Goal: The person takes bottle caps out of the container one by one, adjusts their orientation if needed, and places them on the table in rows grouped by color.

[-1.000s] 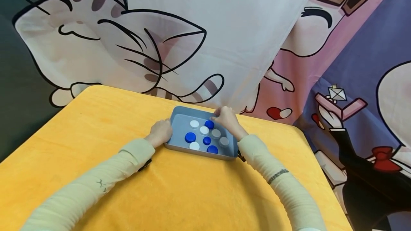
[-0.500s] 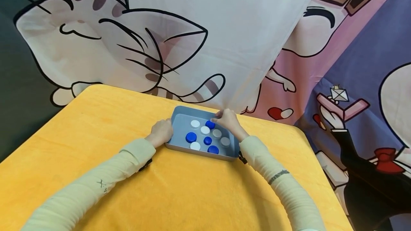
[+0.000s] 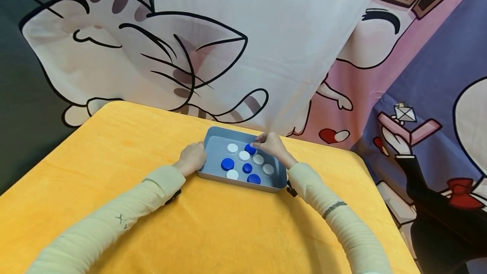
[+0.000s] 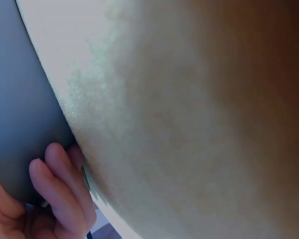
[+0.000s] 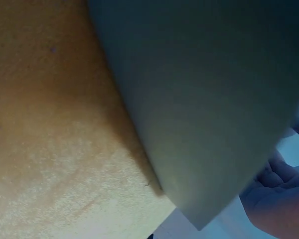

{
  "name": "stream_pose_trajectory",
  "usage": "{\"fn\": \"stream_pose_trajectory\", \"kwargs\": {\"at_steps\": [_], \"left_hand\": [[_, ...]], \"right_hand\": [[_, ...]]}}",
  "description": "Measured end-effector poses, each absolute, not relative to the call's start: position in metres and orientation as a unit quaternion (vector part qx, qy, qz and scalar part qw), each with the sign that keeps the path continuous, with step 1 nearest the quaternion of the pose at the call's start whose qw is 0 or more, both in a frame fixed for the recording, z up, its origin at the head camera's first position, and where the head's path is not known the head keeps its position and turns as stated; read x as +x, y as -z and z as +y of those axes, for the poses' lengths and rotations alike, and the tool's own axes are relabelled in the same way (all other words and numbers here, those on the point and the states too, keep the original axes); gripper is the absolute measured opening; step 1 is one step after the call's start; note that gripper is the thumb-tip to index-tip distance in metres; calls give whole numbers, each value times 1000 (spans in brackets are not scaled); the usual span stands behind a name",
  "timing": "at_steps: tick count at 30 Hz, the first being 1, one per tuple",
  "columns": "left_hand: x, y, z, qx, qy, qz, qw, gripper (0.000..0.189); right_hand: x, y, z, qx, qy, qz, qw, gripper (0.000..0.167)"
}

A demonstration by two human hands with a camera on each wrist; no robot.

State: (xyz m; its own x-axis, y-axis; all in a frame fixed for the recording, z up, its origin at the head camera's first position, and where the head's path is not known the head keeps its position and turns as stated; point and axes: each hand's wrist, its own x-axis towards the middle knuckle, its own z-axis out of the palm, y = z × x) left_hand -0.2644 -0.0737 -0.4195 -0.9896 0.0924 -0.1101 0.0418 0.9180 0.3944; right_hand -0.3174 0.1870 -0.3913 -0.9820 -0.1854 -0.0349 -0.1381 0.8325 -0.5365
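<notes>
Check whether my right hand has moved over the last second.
Yes: the right hand has moved slightly lower in the head view, against the printed cat tail.

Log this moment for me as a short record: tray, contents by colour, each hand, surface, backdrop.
Tray: gray-blue, shallow, open-topped
White discs: five, inside the tray
Blue discs: four, inside the tray
Left hand: holding the tray's left end
Right hand: reaching over the tray's far side, fingers at the farthest blue disc; whether it is gripped cannot be told
Surface: yellow table under the tray
Backdrop: cartoon-print fabric, including a cat
</notes>
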Motion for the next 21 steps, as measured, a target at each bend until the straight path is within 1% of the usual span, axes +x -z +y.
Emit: {"fn": "stream_pose_trajectory", "kwargs": {"at_steps": [16,21], "left_hand": [[-261,417,-74,36,-202,977,57,28],[-261,417,-73,39,-204,977,53,28]], "right_hand": [[-325,405,195,-86,290,949,86,40],[-327,407,197,-89,290,948,91,41]]}}
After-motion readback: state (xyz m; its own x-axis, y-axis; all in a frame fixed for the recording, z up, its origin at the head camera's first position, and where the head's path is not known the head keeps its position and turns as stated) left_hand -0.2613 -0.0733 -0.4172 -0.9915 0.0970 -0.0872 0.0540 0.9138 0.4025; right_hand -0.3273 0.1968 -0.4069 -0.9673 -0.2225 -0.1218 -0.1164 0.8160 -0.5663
